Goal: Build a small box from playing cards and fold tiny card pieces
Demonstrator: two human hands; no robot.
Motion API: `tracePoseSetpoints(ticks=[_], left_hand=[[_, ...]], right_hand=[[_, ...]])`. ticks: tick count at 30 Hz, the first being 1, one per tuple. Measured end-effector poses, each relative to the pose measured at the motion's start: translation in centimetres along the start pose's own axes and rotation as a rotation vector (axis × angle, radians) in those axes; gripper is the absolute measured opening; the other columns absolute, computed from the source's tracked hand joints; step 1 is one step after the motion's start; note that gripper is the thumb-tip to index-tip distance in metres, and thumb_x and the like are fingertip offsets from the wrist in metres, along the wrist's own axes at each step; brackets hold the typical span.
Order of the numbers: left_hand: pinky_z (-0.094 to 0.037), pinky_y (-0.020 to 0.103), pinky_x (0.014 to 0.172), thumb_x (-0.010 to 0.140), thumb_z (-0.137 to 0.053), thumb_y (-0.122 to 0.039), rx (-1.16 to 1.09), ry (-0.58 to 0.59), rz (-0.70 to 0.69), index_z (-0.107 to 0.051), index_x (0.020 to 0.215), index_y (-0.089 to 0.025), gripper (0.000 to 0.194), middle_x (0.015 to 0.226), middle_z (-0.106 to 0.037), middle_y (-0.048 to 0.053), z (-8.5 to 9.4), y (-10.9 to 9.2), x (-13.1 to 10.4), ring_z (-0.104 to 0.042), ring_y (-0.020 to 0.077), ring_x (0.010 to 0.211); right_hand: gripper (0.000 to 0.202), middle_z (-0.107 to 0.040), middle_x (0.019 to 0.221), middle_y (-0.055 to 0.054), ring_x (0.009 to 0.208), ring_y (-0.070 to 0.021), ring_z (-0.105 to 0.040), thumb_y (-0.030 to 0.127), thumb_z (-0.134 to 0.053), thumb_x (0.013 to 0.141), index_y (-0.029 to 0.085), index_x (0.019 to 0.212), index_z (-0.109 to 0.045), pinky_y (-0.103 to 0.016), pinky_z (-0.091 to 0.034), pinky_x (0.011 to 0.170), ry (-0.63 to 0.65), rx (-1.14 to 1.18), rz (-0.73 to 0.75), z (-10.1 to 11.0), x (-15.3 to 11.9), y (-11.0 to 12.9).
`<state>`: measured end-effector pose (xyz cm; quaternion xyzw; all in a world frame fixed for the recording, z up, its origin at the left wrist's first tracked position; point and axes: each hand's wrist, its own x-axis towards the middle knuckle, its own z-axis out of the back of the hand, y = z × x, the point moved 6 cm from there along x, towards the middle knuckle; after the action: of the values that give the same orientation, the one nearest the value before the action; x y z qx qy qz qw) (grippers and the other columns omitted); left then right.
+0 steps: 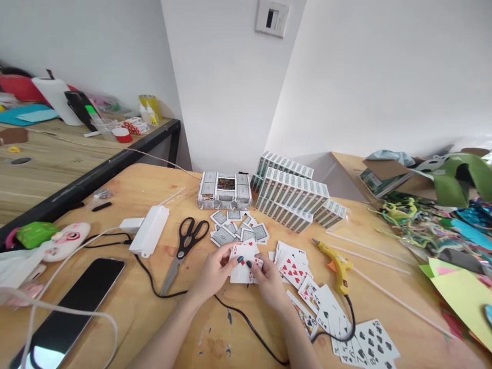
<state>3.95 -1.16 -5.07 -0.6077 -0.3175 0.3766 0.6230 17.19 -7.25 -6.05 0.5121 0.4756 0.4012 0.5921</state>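
Two forearms (290,320) reach over one bench (146,318), above one black cord (179,294); catching it could drag the one glue gun (336,264) across loose cards (294,271) too overlapped to count. Well short of the far edge, left hand (215,267) and right hand (269,282), each grip pinching, hold playing cards (239,275), at least two.

Craft workshop, wooden table (130,187), yellow glue gun (338,267), scissors (182,251), glue sticks (403,302), coloured paper (461,297)
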Motion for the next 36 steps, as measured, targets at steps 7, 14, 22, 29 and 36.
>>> tracePoseSetpoints(ticks=[7, 14, 22, 29, 36], left_hand=[[-0.034, 0.019, 0.046, 0.077, -0.056, -0.042, 0.067, -0.073, 0.032, -0.055, 0.074, -0.015, 0.027, 0.059, -0.053, -0.002, 0.5, 1.3, -0.1, -0.045, 0.0088, 0.050], [-0.047, 0.027, 0.059, 0.072, -0.062, -0.040, -0.171, -0.124, 0.136, -0.058, 0.089, -0.014, 0.031, 0.074, -0.065, 0.004, 0.7, 1.7, 0.3, -0.059, 0.0155, 0.064], [-0.047, 0.026, 0.060, 0.072, -0.061, -0.038, -0.018, -0.114, 0.069, -0.065, 0.090, -0.013, 0.031, 0.073, -0.068, 0.004, 1.3, 1.7, 0.5, -0.061, 0.0175, 0.068], [-0.046, 0.026, 0.058, 0.077, -0.053, -0.035, 0.247, -0.297, -0.003, -0.059, 0.110, -0.016, 0.039, 0.071, -0.066, 0.002, 2.7, 0.9, 0.2, -0.060, 0.0171, 0.064], [-0.049, 0.029, 0.076, 0.081, -0.051, -0.030, 0.060, -0.346, -0.115, -0.024, 0.136, -0.017, 0.062, 0.094, -0.061, 0.006, 2.4, 0.5, -0.1, -0.060, 0.0151, 0.084]], right_hand=[[0.022, -0.047, 0.059, 0.004, 0.052, -0.0106, -0.039, 0.041, -0.059, 0.078, 0.020, 0.079, -0.058, -0.022, -0.033, 0.049, 0.017, -0.056, 0.071, -0.2, -0.1, 0.5], [0.032, -0.055, 0.061, 0.001, 0.053, -0.0160, -0.053, 0.050, -0.062, 0.072, 0.019, 0.071, -0.055, -0.030, -0.047, 0.051, 0.039, 0.172, -0.037, -0.7, 0.4, -0.3], [0.025, -0.061, 0.080, -0.003, 0.073, -0.0186, -0.059, 0.042, -0.060, 0.077, 0.020, 0.087, -0.056, -0.034, -0.051, 0.068, -0.030, 0.061, 0.107, -0.1, 0.6, -0.6], [0.034, -0.051, 0.114, -0.009, 0.113, -0.0249, -0.045, 0.038, -0.059, 0.078, 0.023, 0.108, -0.051, -0.046, -0.034, 0.099, -0.464, -0.584, 0.620, 8.1, 3.3, 9.7], [0.067, -0.050, 0.116, -0.018, 0.112, -0.0344, -0.041, 0.044, -0.068, 0.066, 0.012, 0.119, -0.044, -0.047, -0.035, 0.092, -0.408, -1.307, 0.531, 15.4, 11.4, 16.4]])
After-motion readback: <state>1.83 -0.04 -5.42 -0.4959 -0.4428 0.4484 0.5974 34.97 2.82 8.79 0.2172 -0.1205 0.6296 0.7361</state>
